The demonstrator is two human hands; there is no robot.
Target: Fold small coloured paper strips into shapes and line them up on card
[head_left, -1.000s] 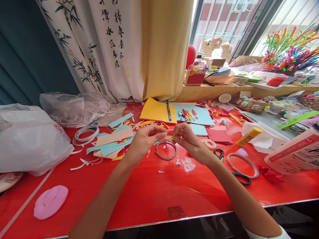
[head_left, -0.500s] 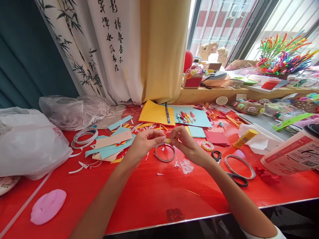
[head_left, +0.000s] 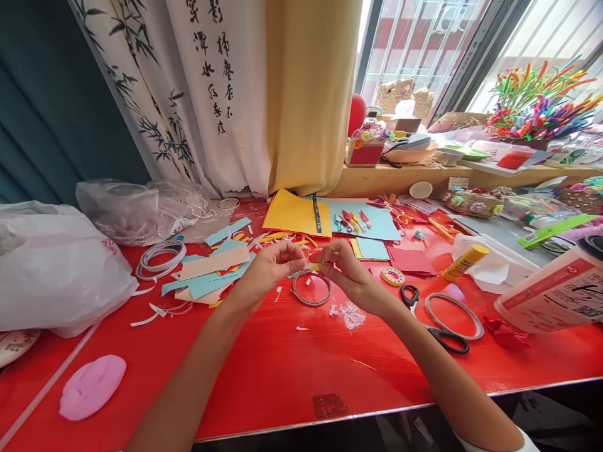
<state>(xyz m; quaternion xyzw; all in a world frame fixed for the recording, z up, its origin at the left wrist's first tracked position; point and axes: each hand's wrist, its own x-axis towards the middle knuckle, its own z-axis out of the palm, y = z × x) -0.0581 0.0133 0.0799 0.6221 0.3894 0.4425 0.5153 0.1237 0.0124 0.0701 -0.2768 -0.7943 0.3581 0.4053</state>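
Over the middle of the table, my left hand (head_left: 271, 270) and my right hand (head_left: 351, 271) face each other with pinched fingers. Between their fingertips shows a small yellow paper strip (head_left: 315, 267), with a pale bit at its left end. My right fingers grip its right end; my left thumb and forefinger close at the other end, partly hiding it. Just below lies a roll of tape (head_left: 313, 304), seen as a thin ring, flat on the red table (head_left: 264, 376). White scraps (head_left: 352, 315) lie to its right.
Scissors (head_left: 450, 340) and another ring-shaped roll (head_left: 481, 326) lie right, near a glue stick (head_left: 465, 262) and a big cup (head_left: 546, 295). Cut paper (head_left: 214, 262) is heaped left. Behind are yellow sheets (head_left: 289, 216) and small paper cones on a blue sheet (head_left: 384, 227).
My left hand has shifted slightly left, away from my right fingertips, and more of the yellow strip shows between them. The things on the table stay put.
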